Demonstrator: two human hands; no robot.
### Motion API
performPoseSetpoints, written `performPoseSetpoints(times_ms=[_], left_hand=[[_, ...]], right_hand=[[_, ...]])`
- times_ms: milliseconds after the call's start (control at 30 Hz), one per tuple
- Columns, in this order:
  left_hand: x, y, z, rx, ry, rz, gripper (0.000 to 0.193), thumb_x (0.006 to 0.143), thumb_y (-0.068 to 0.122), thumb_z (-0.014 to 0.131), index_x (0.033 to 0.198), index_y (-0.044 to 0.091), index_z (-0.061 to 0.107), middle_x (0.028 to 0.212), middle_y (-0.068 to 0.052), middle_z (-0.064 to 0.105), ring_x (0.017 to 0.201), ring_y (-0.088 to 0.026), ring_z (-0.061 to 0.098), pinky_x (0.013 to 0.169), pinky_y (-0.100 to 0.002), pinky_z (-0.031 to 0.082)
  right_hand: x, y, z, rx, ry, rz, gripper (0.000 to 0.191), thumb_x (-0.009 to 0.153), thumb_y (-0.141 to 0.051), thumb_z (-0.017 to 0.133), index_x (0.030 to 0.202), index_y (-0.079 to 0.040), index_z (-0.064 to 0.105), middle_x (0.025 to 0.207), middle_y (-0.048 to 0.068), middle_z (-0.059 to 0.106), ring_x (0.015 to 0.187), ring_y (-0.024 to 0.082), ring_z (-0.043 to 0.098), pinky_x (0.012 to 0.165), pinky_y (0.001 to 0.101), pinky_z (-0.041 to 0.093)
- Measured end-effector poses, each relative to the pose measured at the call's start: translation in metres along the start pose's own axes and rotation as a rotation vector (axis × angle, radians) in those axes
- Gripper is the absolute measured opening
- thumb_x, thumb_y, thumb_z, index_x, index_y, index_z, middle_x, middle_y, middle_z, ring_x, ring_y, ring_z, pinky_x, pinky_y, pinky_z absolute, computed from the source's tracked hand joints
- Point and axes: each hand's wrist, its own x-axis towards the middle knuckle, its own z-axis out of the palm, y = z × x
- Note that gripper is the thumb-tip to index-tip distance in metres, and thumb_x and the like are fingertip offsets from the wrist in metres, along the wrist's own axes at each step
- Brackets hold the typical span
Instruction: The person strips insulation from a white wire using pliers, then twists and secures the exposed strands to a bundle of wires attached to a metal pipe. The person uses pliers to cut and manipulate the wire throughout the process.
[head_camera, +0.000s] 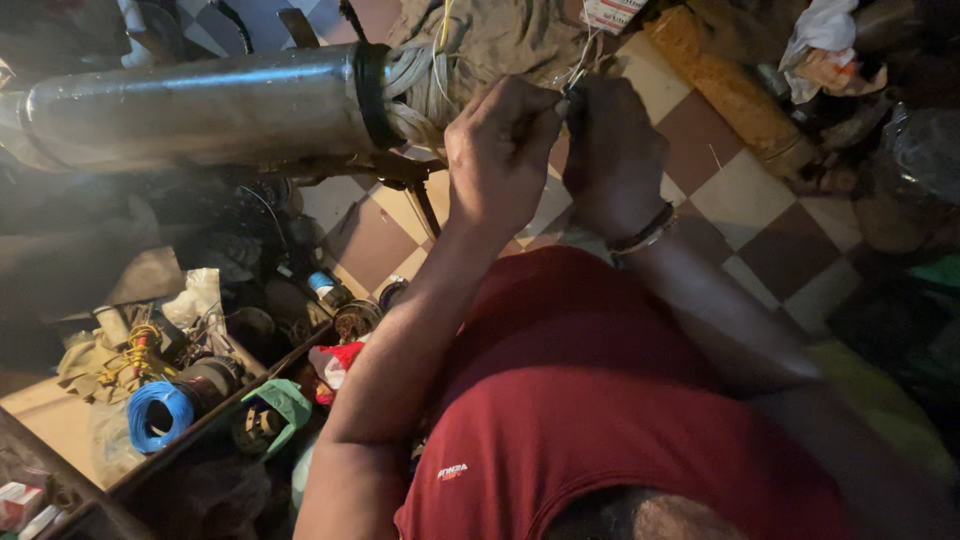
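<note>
Pinching thin wire (578, 72), both hands' (500, 150) (612, 150) grip closed beside metal cylinder (200, 105)

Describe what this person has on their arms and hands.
Both forearms are bare, with no gloves on the left hand or the right hand. The right wrist carries a metallic bracelet. A dark red T-shirt covers the torso.

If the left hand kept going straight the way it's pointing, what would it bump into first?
The left hand points up and a little right, toward the pale wire bundle at the end of the metal cylinder. It would probably meet those wires first, though depth is hard to judge here.
</note>
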Motion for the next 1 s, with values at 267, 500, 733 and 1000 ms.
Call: performPoseSetpoints(times_ms=[267, 500, 733, 1000], left_hand=[[-0.005, 0.006, -0.014, 0.202, -0.036, 0.147, 0.01, 0.093, 0.001, 0.074, 0.101, 0.004, 0.067, 0.091, -0.011, 0.067, 0.084, -0.028, 0.069, 0.073, -0.037, 0.056], [-0.008, 0.001, -0.006, 0.26, -0.064, 0.199, 0.013, 0.095, 0.003, 0.075, 0.101, 0.006, 0.064, 0.094, -0.011, 0.063, 0.089, -0.03, 0.069, 0.078, -0.04, 0.057], [-0.011, -0.007, -0.006, 0.444, -0.106, 0.346, 0.015, 0.093, -0.001, 0.069, 0.107, 0.003, 0.064, 0.106, -0.015, 0.062, 0.102, -0.036, 0.063, 0.089, -0.046, 0.055], [-0.011, -0.025, -0.01, 0.652, -0.17, 0.445, 0.024, 0.08, 0.004, 0.066, 0.104, 0.006, 0.064, 0.098, -0.012, 0.057, 0.098, -0.034, 0.06, 0.085, -0.045, 0.051]], right_hand=[[0.047, 0.059, -0.085, 0.313, 0.012, 0.204, 0.014, 0.11, -0.01, 0.058, 0.123, -0.005, 0.06, 0.104, 0.012, 0.07, 0.092, 0.031, 0.072, 0.074, 0.0404, 0.056], [-0.001, -0.007, -0.073, 0.477, -0.353, 0.132, 0.021, 0.11, -0.013, 0.056, 0.129, -0.003, 0.06, 0.1, 0.015, 0.075, 0.089, 0.032, 0.077, 0.074, 0.0385, 0.057], [0.014, -0.029, -0.087, 0.286, -0.358, 0.045, 0.023, 0.105, -0.012, 0.065, 0.123, -0.002, 0.056, 0.091, 0.022, 0.071, 0.084, 0.042, 0.07, 0.067, 0.0498, 0.053], [0.012, -0.039, -0.083, 0.031, -0.35, -0.044, 0.028, 0.1, -0.016, 0.068, 0.125, -0.004, 0.06, 0.093, 0.018, 0.071, 0.08, 0.038, 0.07, 0.064, 0.0493, 0.052]])
